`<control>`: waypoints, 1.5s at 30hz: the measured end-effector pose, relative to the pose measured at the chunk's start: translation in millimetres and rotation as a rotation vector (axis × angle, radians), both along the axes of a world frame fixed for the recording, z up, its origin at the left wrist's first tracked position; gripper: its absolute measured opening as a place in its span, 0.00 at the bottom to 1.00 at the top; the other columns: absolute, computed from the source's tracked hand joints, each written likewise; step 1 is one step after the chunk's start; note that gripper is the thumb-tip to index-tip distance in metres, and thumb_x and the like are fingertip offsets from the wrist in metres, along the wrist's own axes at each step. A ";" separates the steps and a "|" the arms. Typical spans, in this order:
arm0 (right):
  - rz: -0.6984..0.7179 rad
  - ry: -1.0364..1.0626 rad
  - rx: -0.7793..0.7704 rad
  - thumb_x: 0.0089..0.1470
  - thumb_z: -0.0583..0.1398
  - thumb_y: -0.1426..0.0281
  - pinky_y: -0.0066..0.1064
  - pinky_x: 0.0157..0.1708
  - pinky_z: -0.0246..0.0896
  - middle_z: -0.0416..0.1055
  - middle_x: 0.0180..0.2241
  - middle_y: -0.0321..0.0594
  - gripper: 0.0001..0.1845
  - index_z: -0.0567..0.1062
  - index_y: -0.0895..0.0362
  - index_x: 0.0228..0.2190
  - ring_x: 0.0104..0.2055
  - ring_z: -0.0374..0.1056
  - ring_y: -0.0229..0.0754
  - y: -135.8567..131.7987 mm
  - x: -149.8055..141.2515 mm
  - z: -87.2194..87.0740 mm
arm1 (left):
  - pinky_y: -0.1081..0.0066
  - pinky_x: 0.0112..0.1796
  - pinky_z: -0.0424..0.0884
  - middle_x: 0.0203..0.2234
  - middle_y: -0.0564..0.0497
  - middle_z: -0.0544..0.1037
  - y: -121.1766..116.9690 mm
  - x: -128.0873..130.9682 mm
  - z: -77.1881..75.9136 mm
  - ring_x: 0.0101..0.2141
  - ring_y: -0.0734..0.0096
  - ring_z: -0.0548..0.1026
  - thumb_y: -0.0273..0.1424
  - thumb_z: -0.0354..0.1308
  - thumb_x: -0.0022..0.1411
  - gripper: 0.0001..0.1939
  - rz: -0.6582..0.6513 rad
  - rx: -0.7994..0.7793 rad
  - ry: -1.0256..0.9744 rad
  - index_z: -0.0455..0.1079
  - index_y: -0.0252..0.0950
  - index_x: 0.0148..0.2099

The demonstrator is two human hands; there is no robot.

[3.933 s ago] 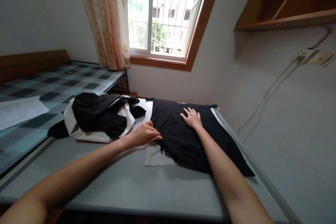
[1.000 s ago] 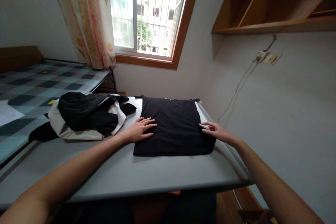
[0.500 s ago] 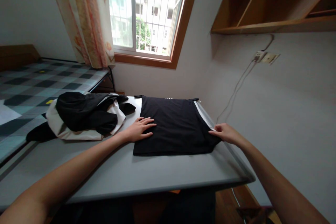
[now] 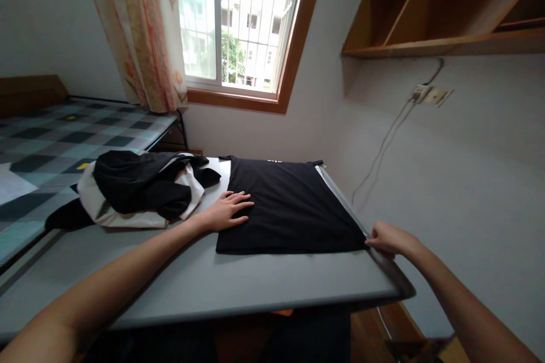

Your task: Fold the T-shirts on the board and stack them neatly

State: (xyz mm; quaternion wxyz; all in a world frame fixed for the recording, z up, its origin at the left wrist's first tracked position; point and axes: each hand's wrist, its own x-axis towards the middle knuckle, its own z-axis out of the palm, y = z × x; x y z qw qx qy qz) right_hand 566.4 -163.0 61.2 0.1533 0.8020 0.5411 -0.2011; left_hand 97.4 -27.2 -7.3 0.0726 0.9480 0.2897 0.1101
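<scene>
A black T-shirt (image 4: 289,210) lies spread on the grey table (image 4: 238,286), with a bit of white print at its far edge. My left hand (image 4: 230,211) rests flat on the shirt's left side, fingers spread. At the near right corner of the shirt, my right hand (image 4: 389,239) pinches the fabric between thumb and fingers, close to the table's right edge. The cloth is stretched fairly smooth between the two hands.
A heap of black and white clothes (image 4: 140,187) sits on the table's left part. Beyond it is a bed with a checked cover (image 4: 106,125). A wall shelf (image 4: 443,42) hangs at upper right, with a socket (image 4: 430,95) and cable below. A window (image 4: 242,28) stands behind.
My right hand has moved toward me and to the right, drawing the shirt's near right corner out; the folded right side now lies straight. My left hand has stayed in place.
</scene>
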 end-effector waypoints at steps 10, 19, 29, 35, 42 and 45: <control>0.147 -0.187 0.577 0.59 0.53 0.54 0.37 0.40 0.64 0.77 0.43 0.50 0.23 0.80 0.54 0.41 0.44 0.73 0.52 80.1 -84.4 22.5 | 0.62 0.56 0.60 0.56 0.48 0.71 23.9 18.6 27.3 0.55 0.61 0.69 0.52 0.41 0.68 0.27 0.045 -0.138 -0.054 0.70 0.45 0.56; 0.211 -0.080 0.539 0.63 0.43 0.47 0.48 0.64 0.40 0.49 0.67 0.45 0.36 0.59 0.52 0.64 0.69 0.43 0.53 164.5 -124.5 -48.3 | 0.48 0.62 0.44 0.67 0.44 0.54 68.1 54.9 0.5 0.67 0.52 0.46 0.54 0.40 0.66 0.35 0.265 -0.007 0.024 0.55 0.43 0.68; 0.204 -0.049 0.533 0.63 0.40 0.47 0.48 0.65 0.37 0.44 0.69 0.42 0.36 0.53 0.47 0.66 0.70 0.40 0.51 144.0 -106.0 -73.2 | 0.47 0.63 0.40 0.68 0.44 0.49 36.4 54.0 -2.6 0.67 0.51 0.46 0.58 0.37 0.64 0.39 0.261 -0.037 0.062 0.51 0.42 0.70; 0.201 -0.059 0.528 0.64 0.40 0.48 0.48 0.65 0.38 0.44 0.69 0.42 0.35 0.53 0.48 0.66 0.70 0.40 0.52 113.9 -109.4 -72.9 | 0.45 0.62 0.40 0.68 0.44 0.50 11.6 52.9 -2.5 0.67 0.48 0.46 0.57 0.39 0.65 0.38 0.239 -0.036 0.042 0.51 0.43 0.70; 0.186 -0.084 0.517 0.65 0.40 0.50 0.47 0.65 0.38 0.44 0.69 0.42 0.34 0.53 0.49 0.66 0.70 0.40 0.52 74.3 -113.8 -70.4 | 0.45 0.62 0.41 0.68 0.43 0.49 -26.2 50.9 -1.0 0.67 0.48 0.45 0.56 0.38 0.66 0.38 0.227 -0.026 0.042 0.51 0.41 0.70; 0.179 -0.097 0.510 0.65 0.40 0.51 0.47 0.65 0.38 0.44 0.69 0.42 0.33 0.53 0.49 0.66 0.70 0.40 0.52 58.4 -115.9 -69.3 | 0.46 0.62 0.41 0.68 0.43 0.49 -40.1 50.1 -2.5 0.67 0.47 0.45 0.56 0.38 0.66 0.38 0.221 -0.023 0.039 0.51 0.41 0.70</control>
